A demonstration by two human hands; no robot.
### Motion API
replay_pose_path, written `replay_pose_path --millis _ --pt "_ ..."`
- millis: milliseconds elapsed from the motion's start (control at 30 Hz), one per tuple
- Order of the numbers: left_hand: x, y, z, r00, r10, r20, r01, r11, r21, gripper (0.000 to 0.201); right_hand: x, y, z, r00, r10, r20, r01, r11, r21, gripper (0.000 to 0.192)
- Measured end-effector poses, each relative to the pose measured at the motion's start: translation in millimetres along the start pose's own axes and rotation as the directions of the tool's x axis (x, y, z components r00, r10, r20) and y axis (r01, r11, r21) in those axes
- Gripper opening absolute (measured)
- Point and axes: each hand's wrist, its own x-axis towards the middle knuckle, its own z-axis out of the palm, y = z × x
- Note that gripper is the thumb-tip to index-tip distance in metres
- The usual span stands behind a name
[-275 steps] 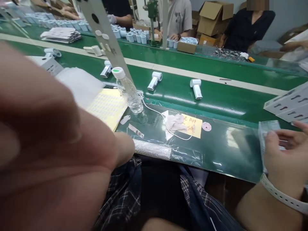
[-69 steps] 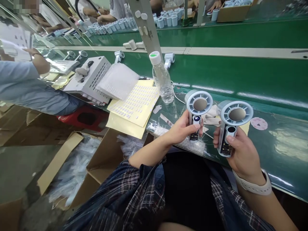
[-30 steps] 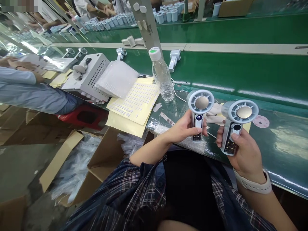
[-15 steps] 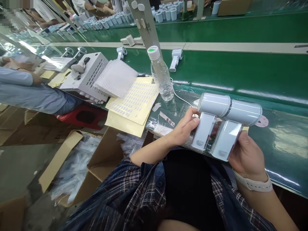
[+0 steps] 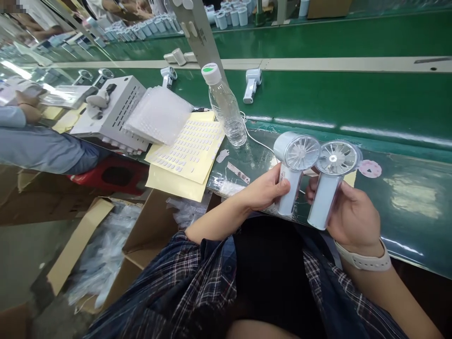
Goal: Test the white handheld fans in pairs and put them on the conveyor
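Observation:
My left hand (image 5: 270, 188) is closed round the handle of a pale blue handheld fan (image 5: 290, 190), its thumb across the front. A second pale blue handheld fan (image 5: 323, 202) is gripped by my right hand (image 5: 353, 214), which wears a white wristband. Both fans stand roughly upright side by side above the bench edge, their round finned heads facing me and close together. Whether the heads touch I cannot tell. Left of my hands lie a clear water bottle (image 5: 228, 113), standing upright, and a yellow sheet of small white stickers (image 5: 190, 146).
Bubble-wrap bags (image 5: 160, 115) lean by a white metal box (image 5: 113, 110). Another fan (image 5: 252, 85) lies on the green conveyor (image 5: 335, 99). A cardboard box (image 5: 141, 240) of plastic wrappings stands on the floor at left. A co-worker's arm (image 5: 17, 115) is at far left.
Both fans have been turned in my hands, so their round finned heads now face me instead of their sides. The view has shifted slightly to the right.

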Motion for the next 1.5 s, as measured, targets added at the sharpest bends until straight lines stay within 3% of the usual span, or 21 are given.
replay_pose_path --millis 233,400,733,867,1067,1200,1300,1367,1433,1500 --pt "-4 7 3.7 0.997 -0.002 0.081 0.007 0.998 -0.062 0.054 0 -2 -1 0.995 -0.053 0.086 0.054 0.999 -0.010 0.043" --pt "-7 15 0.6 0.994 -0.013 0.107 0.019 0.998 -0.060 0.061 1 -7 -5 0.976 -0.132 0.172 0.126 0.991 0.044 0.040" --pt "-2 12 -5.6 0.987 0.073 0.141 -0.076 0.997 0.014 0.069 -1 -6 -12 0.967 -0.252 -0.047 0.253 0.967 0.037 0.037" --pt "-1 6 -7.3 0.994 0.054 0.092 -0.056 0.998 0.019 0.072 -1 -5 -8 0.970 -0.227 -0.090 0.226 0.974 -0.018 0.025" --pt "1 4 -4.6 0.998 0.000 -0.062 0.005 0.998 0.068 0.074 2 -2 -5 0.991 -0.102 -0.086 0.100 0.995 -0.029 0.033" --pt "1 11 -3.0 0.995 -0.029 -0.095 0.039 0.993 0.111 0.068 6 0 -7 0.990 -0.050 -0.129 0.050 0.999 -0.005 0.032" --pt "-1 20 -4.8 0.998 0.040 -0.052 -0.029 0.981 0.192 0.061 2 -1 -8 0.982 -0.155 -0.110 0.149 0.987 -0.064 0.036" --pt "-2 26 -7.7 0.994 0.112 -0.007 -0.102 0.930 0.353 0.054 -5 -4 -7 0.953 -0.297 -0.056 0.279 0.936 -0.213 0.044" --pt "-2 31 -11.7 0.979 0.184 0.088 -0.203 0.830 0.520 0.043 -13 -8 -6 0.902 -0.419 0.103 0.427 0.832 -0.356 0.052" --pt "0 34 -16.7 0.933 0.274 0.232 -0.359 0.713 0.602 0.034 -18 -11 -5 0.822 -0.485 0.299 0.569 0.718 -0.401 0.052"
